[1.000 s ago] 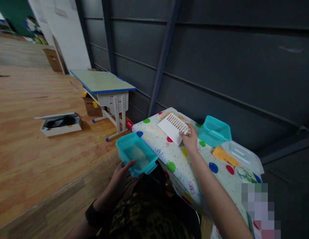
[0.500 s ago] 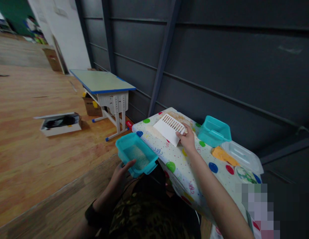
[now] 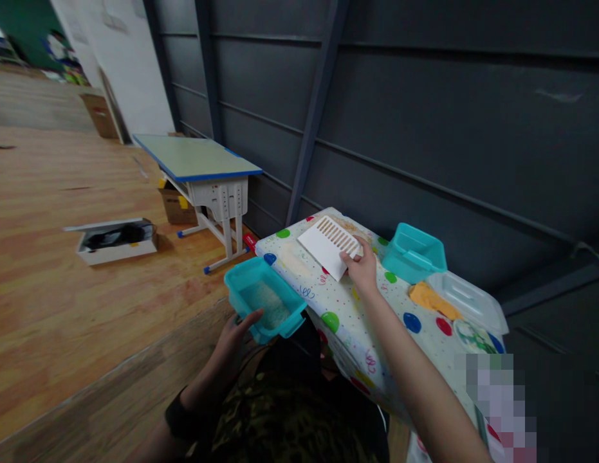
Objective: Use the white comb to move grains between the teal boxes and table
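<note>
My left hand [image 3: 235, 339] grips a teal plastic container [image 3: 264, 298] with pale grains inside, held just off the near-left edge of a table covered in a polka-dot cloth [image 3: 342, 307]. My right hand [image 3: 361, 265] pinches the corner of a white slotted scraper [image 3: 329, 245], which lies tilted on the cloth. Pale grains [image 3: 350, 226] are scattered on the cloth just behind the scraper.
A second teal container [image 3: 414, 253] stands tilted on the table to the right, beside an orange cloth [image 3: 432, 299], a clear lid [image 3: 468, 299] and a small plate [image 3: 473, 334]. A blue-edged desk [image 3: 197, 159] and an open white box [image 3: 110, 238] stand on the wooden floor to the left.
My right hand has shifted the white scraper slightly left and toward the far edge of the table. The left hand and its container have stayed put.
</note>
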`<state>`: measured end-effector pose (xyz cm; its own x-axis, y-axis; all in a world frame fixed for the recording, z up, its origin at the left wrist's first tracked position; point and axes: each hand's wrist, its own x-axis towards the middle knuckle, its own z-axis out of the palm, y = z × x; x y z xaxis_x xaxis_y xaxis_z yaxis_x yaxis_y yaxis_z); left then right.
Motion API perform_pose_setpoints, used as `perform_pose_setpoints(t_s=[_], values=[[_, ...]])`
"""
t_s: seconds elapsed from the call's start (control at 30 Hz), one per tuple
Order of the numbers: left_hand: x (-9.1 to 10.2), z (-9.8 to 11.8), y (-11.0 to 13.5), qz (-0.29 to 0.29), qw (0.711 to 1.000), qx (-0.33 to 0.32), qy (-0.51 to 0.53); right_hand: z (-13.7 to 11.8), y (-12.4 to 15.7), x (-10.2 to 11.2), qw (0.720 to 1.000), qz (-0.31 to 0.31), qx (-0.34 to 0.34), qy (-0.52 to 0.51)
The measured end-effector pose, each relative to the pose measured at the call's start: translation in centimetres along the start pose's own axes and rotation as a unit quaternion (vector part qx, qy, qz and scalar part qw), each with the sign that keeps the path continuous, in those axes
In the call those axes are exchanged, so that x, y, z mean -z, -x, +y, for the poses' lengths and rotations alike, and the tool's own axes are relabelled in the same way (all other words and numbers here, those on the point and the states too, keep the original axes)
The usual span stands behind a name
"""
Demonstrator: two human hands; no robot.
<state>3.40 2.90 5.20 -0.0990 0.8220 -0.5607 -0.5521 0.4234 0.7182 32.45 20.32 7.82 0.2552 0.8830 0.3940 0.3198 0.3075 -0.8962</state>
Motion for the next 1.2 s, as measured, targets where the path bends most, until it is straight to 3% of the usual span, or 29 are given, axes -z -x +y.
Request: perform_pose_setpoints(t_s=[0.1, 0.23, 0.37, 0.5, 0.6, 0.83, 1.07, 1.2], values=[[0.4, -0.4, -0.5, -0.012, 1.000, -0.002, -0.021, 0.1, -2.0, -1.1, 0.999, 0.032, -0.029, 0.001], [0.8, -0.8, -1.0, -0.018, 0.999, -0.009, -0.034, 0.5, -3.3, -2.5, 0.998, 0.023, -0.038, 0.032], [1.3, -1.2, -1.3, -0.032, 0.999, -0.015, -0.027, 0.6, -2.1, -2.7, 0.999, -0.021, -0.031, 0.007], [1.3, -1.1, -1.2, -0.028, 0.999, -0.013, -0.026, -0.1, 0.4, -2.3, 0.994, -0.081, -0.070, -0.037], [0.8, -0.6, -0.7, -0.017, 1.000, -0.009, -0.022, -1.0, 1.8, -1.7, 0.993, -0.077, -0.068, -0.058], [-0.4, 0.2, 0.5, -0.002, 1.000, -0.014, 0.001, -1.4, 3.8, 2.3, 0.997, 0.053, -0.030, 0.042], [-0.7, 0.2, 0.6, -0.001, 1.000, 0.001, 0.007, -1.4, 8.1, 3.7, 0.996, 0.012, -0.090, 0.008], [-0.9, 0.0, 0.7, 0.004, 1.000, 0.005, -0.003, -1.7, 9.0, 4.8, 0.992, 0.049, -0.108, -0.039]])
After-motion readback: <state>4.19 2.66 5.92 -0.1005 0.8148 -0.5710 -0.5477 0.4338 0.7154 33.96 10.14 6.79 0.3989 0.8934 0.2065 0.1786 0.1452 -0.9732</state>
